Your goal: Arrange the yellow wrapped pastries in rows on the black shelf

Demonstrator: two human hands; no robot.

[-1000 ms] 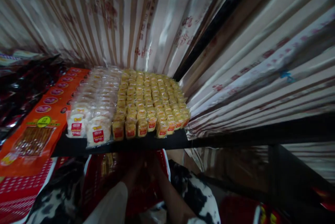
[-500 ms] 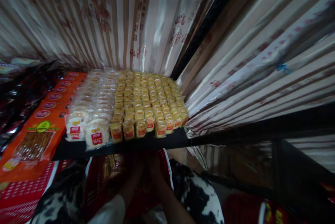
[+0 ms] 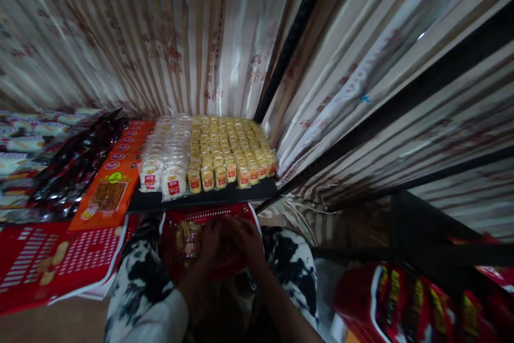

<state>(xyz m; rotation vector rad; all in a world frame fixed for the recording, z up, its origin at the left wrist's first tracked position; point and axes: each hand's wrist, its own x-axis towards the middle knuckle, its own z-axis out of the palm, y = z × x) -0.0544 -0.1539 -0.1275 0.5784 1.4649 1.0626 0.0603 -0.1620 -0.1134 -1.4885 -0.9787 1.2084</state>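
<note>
A red basket (image 3: 168, 257) with a pale rim sits between the knees, below the shelf. Both hands are down inside it, in shadow. My left hand (image 3: 211, 236) has its fingers bent inward beside small wrapped yellowish packs (image 3: 188, 236) in the basket's left part. My right hand (image 3: 249, 238) curls toward my left hand from the right side. Something brownish shows dimly between the two hands, too dark to name. On the black shelf (image 3: 225, 194) above stand rows of yellow wrapped cakes (image 3: 233, 150), with white wrapped rounds (image 3: 168, 155) to their left.
An orange snack packet (image 3: 110, 182) overhangs the shelf edge, beside dark shiny packets (image 3: 76, 166). Another red basket (image 3: 92, 257) stands at lower left. Red and yellow packets (image 3: 417, 300) fill a container at lower right. Black frame bars (image 3: 361, 134) cross the striped curtain (image 3: 168, 27).
The view has tilted down and shifted left, so more of the basket, knees and lower-right packets shows. Both hands stay in the basket and now appear higher in it, fingers more visible.
</note>
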